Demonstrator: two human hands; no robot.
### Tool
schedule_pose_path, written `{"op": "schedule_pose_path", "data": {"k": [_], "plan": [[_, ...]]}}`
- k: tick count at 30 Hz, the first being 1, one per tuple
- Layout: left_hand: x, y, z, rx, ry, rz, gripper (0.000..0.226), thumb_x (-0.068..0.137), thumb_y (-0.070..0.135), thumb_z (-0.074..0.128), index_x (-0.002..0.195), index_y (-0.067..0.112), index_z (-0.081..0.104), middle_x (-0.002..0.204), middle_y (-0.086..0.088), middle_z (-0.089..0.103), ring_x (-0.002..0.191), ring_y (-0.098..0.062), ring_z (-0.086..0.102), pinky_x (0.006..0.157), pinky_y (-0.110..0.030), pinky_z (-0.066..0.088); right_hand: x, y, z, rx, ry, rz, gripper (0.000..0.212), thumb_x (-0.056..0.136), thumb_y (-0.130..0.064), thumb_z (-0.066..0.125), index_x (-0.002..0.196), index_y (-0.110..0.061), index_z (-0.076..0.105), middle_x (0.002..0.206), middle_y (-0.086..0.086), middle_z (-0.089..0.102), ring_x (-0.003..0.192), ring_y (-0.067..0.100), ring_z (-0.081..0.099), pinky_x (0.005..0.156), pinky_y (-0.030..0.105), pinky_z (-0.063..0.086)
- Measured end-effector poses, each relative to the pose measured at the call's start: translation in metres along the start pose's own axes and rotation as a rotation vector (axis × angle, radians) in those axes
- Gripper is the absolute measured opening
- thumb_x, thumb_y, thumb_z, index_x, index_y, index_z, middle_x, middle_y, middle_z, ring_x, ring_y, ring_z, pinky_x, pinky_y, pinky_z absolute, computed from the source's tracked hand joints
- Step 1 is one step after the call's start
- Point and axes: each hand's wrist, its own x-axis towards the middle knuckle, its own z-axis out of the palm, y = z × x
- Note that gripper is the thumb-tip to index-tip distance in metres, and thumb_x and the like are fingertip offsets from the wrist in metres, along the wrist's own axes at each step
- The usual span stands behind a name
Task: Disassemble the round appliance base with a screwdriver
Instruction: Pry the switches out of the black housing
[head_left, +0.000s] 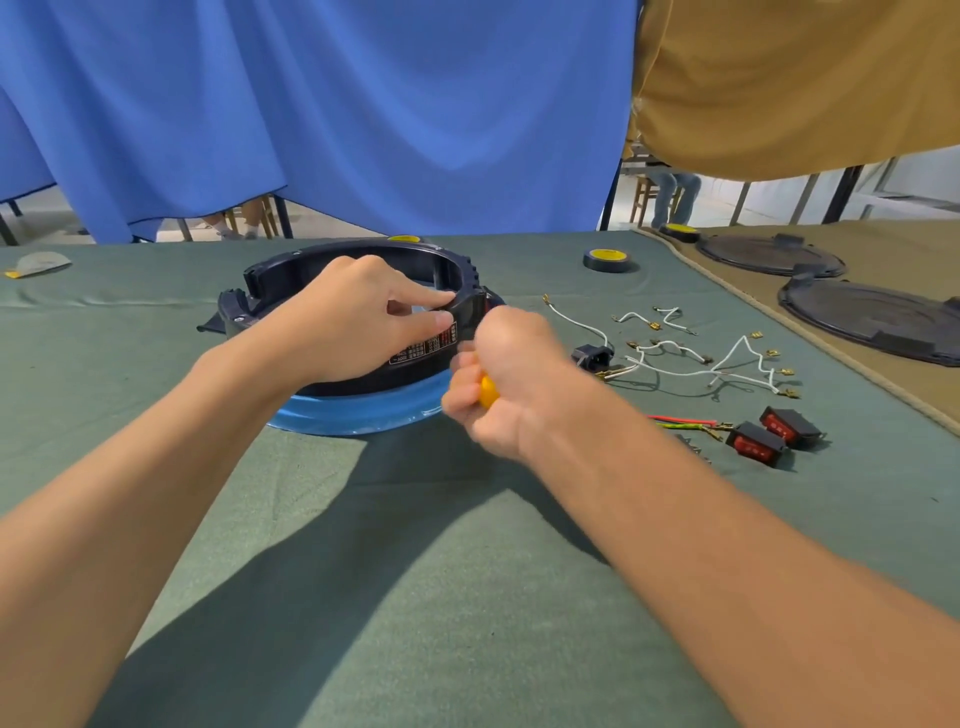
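My left hand (358, 317) pinches the rim of the round appliance base (275, 280), steadying it on the green cloth (415, 571). My right hand (501, 384) is fisted around the yellow screwdriver handle (487, 392); its tip is hidden.

The round appliance base (410, 371) sits mid-worktop (467, 571), with the left grip (358, 322) on its near right rim and the right grip (498, 384) just right of it, round the screwdriver (488, 391). One tape roll (404, 239) lies behind the base, another (609, 259) further right. Loose wires (675, 358) spread right of the base, with two switches (774, 434) nearer than them. Two round plates (872, 322) lie on the adjoining worktop (909, 249) at far right
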Motion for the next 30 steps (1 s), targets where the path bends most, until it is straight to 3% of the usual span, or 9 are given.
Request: {"op": "schedule_pose_path", "data": {"k": [5, 10, 14, 16, 19, 20, 23, 27, 30], "plan": [[0.001, 0.0, 0.0, -0.014, -0.043, -0.021, 0.032, 0.091, 0.044, 0.059, 0.122, 0.039, 0.065, 0.09, -0.002, 0.068, 0.081, -0.019, 0.056, 0.063, -0.017, 0.037, -0.004, -0.028, -0.02, 0.114, -0.171, 0.191, 0.027, 0.093, -0.004, 0.028, 0.07, -0.008, 0.041, 0.038, -0.001, 0.026, 0.023, 0.005, 0.021, 0.025, 0.011, 0.019], [0.003, -0.002, -0.001, -0.02, -0.053, -0.03, 0.029, 0.09, 0.043, 0.06, 0.119, 0.04, 0.067, 0.09, -0.003, 0.07, 0.081, -0.029, 0.057, 0.067, -0.02, 0.043, 0.0, -0.021, -0.018, 0.102, -0.158, 0.131, 0.03, 0.092, -0.002, 0.024, 0.069, -0.008, 0.041, 0.046, -0.002, 0.027, 0.026, 0.005, 0.021, 0.027, 0.01, 0.02], [0.003, -0.001, -0.001, -0.027, -0.056, -0.025, 0.028, 0.09, 0.042, 0.061, 0.118, 0.039, 0.068, 0.094, -0.001, 0.071, 0.083, -0.024, 0.058, 0.069, -0.033, 0.042, 0.003, 0.005, 0.0, -0.171, 0.02, -0.101, 0.023, 0.09, -0.004, 0.027, 0.079, -0.014, 0.045, 0.066, 0.003, 0.037, 0.038, 0.013, 0.031, 0.031, 0.013, 0.024], [0.003, -0.001, -0.001, -0.034, -0.064, -0.027, 0.027, 0.09, 0.042, 0.06, 0.116, 0.041, 0.068, 0.09, -0.001, 0.071, 0.081, -0.031, 0.057, 0.072, -0.038, 0.044, 0.005, 0.018, 0.006, -0.397, 0.121, -0.219, 0.018, 0.093, -0.007, 0.032, 0.095, -0.011, 0.05, 0.085, 0.008, 0.049, 0.049, 0.02, 0.046, 0.035, 0.021, 0.035], [0.002, -0.001, -0.001, -0.042, -0.066, -0.04, 0.026, 0.09, 0.044, 0.06, 0.115, 0.042, 0.068, 0.083, 0.0, 0.07, 0.082, -0.041, 0.055, 0.073, -0.037, 0.048, 0.011, 0.027, 0.006, -0.677, 0.224, -0.295, 0.031, 0.093, -0.01, 0.034, 0.12, -0.002, 0.048, 0.115, 0.018, 0.055, 0.083, 0.036, 0.066, 0.064, 0.038, 0.056], [0.002, -0.002, -0.001, -0.044, -0.066, -0.045, 0.027, 0.09, 0.044, 0.06, 0.115, 0.042, 0.068, 0.083, -0.001, 0.07, 0.082, -0.04, 0.056, 0.073, -0.037, 0.048, 0.013, 0.027, 0.005, -0.69, 0.229, -0.298, 0.033, 0.093, -0.01, 0.034, 0.122, -0.001, 0.048, 0.116, 0.018, 0.055, 0.084, 0.037, 0.066, 0.064, 0.037, 0.056], [0.003, -0.004, 0.0, -0.043, -0.062, -0.062, 0.028, 0.089, 0.046, 0.059, 0.115, 0.041, 0.068, 0.082, -0.011, 0.068, 0.079, -0.035, 0.054, 0.067, -0.028, 0.044, 0.013, 0.024, 0.001, -0.536, 0.155, -0.282, 0.02, 0.093, -0.007, 0.032, 0.106, -0.008, 0.047, 0.094, 0.009, 0.051, 0.054, 0.023, 0.053, 0.035, 0.019, 0.036], [0.001, -0.004, 0.0, -0.035, -0.029, -0.064, 0.026, 0.089, 0.045, 0.061, 0.114, 0.043, 0.068, 0.089, -0.011, 0.071, 0.074, -0.027, 0.054, 0.062, -0.017, 0.041, 0.015, 0.022, -0.001, -0.169, 0.069, -0.198, 0.019, 0.087, -0.003, 0.027, 0.082, -0.014, 0.042, 0.075, 0.004, 0.039, 0.048, 0.016, 0.033, 0.032, 0.016, 0.026], [0.002, -0.005, 0.0, -0.027, -0.029, -0.068, 0.026, 0.089, 0.047, 0.059, 0.114, 0.045, 0.067, 0.096, -0.012, 0.073, 0.055, -0.012, 0.048, 0.053, -0.013, 0.039, 0.014, 0.025, 0.001, -0.235, 0.11, -0.212, 0.02, 0.088, -0.003, 0.028, 0.077, -0.016, 0.038, 0.072, 0.002, 0.037, 0.042, 0.015, 0.034, 0.033, 0.017, 0.025]]}}
